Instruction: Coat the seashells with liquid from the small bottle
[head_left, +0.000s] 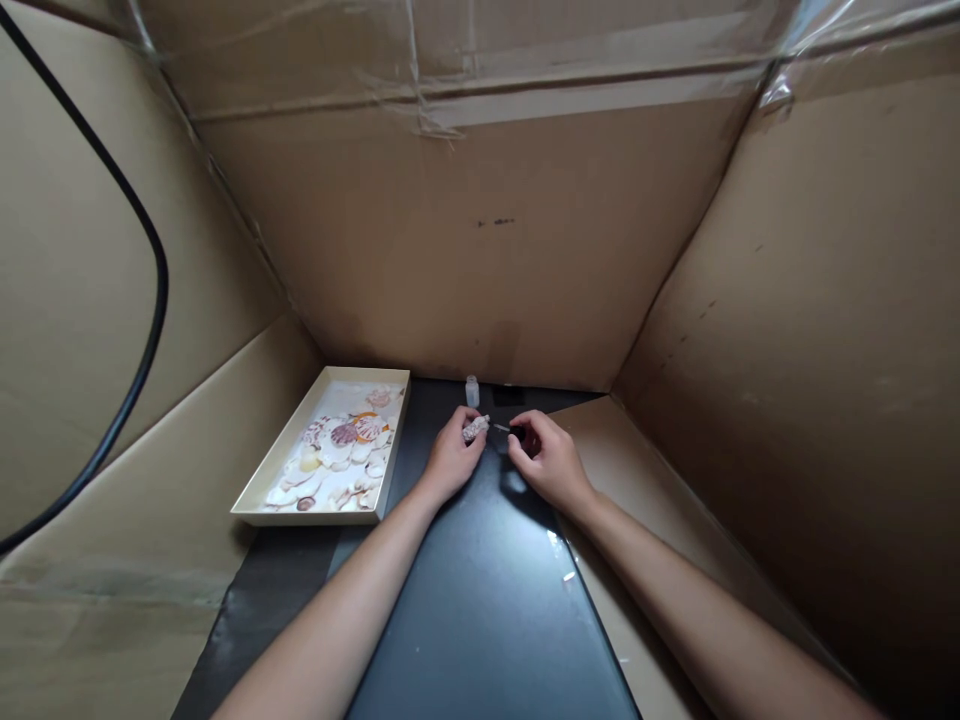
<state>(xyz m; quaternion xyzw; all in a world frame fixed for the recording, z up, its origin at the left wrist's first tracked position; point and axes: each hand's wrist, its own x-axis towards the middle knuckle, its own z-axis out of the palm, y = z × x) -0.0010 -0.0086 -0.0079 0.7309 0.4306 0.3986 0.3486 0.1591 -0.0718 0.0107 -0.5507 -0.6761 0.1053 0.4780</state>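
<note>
My left hand (452,455) is closed around a small, pale, mottled seashell (475,429), whose narrow end points right. Pinched in my right hand (551,460) is a small applicator brush (502,428) with a dark handle, most of it hidden by the fingers. Its thin pale tip points left at the shell, with a small gap between them. Just beyond my left hand stands a small, clear bottle (472,392), upright and uncapped, with pale contents. Both hands are over the dark tabletop (480,600).
A shallow cream tray (315,518) with several seashells (343,432) stands to the left. Cardboard walls (480,280) enclose the back and sides. A black cable (161,270) hangs at the far left. A flat cardboard piece (622,450) lies under my right forearm.
</note>
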